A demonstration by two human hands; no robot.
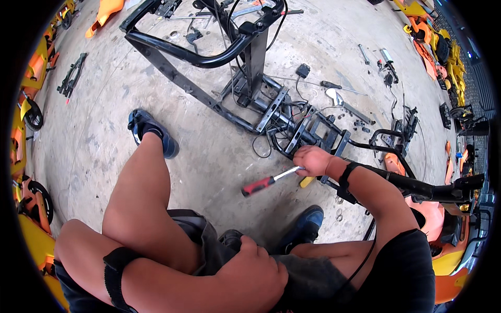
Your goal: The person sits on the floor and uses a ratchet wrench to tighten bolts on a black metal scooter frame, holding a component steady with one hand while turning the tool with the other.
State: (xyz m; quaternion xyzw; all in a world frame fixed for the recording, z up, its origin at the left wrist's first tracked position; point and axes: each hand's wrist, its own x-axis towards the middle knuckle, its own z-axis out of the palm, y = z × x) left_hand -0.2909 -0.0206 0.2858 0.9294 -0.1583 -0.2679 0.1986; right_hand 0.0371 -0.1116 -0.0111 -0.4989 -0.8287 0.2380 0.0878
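Observation:
My right hand (312, 160) is closed around the metal end of a ratchet-like tool (260, 185) with a red and black handle, beside the lower part of a black tubular vehicle frame (201, 58). Thin black cables (265, 156) loop from the frame near this hand. The handle points down and left over the concrete floor. My left hand (253, 271) rests low on my lap, on dark grey shorts, with its fingers curled; whether anything is inside them I cannot make out.
Loose bolts (360, 125), a screwdriver (331, 85) and metal parts (389, 73) lie right of the frame. A black bracket (70, 78) lies at left. Orange and yellow body panels (36, 62) line both sides. A thick black tube (433, 185) extends right, close by my forearm.

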